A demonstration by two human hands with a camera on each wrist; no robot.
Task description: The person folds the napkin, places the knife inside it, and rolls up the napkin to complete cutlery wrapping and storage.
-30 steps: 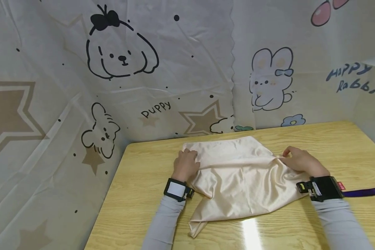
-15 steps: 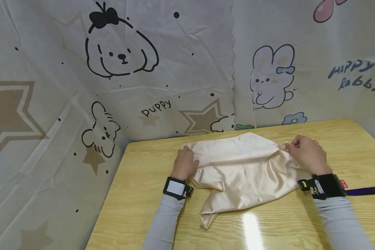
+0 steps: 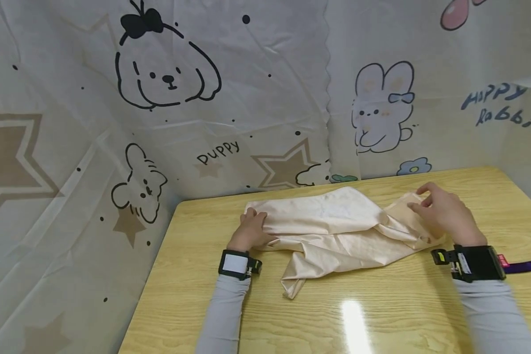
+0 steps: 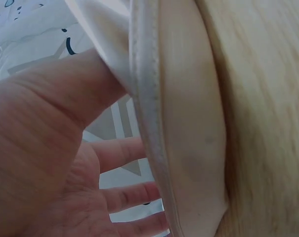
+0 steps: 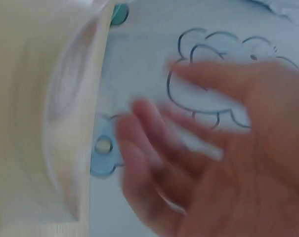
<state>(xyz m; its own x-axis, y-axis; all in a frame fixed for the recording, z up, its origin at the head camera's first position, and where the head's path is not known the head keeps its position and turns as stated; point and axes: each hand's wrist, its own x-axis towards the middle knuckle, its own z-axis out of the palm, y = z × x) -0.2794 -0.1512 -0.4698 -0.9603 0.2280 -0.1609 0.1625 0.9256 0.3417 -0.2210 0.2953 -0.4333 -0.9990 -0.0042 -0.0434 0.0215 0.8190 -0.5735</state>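
Note:
A cream satin cloth (image 3: 318,216) lies crumpled and partly folded across the wooden table, one corner trailing toward the front. My left hand (image 3: 250,228) holds its left end. In the left wrist view, the thumb and fingertips of the left hand (image 4: 75,148) go out of sight behind the cloth's stitched hem (image 4: 151,98). Over the cloth's right end is my right hand (image 3: 447,214), thumb and fingers parted. The right wrist view shows this hand (image 5: 208,163) blurred, its fingers loosely bent with nothing between them, beside a raised pale edge of the cloth (image 5: 70,113).
The wooden table (image 3: 194,305) meets a hanging sheet printed with cartoon animals (image 3: 265,88) along its back and left sides. A dark purple strap (image 3: 526,266) lies at the right, by the right wrist. Both wrists wear black bands with devices.
The right hand has let go of the cloth's edge and moved right. The left hand has shifted left with its end of the cloth. The front edge has drawn back, and the right end spreads wider.

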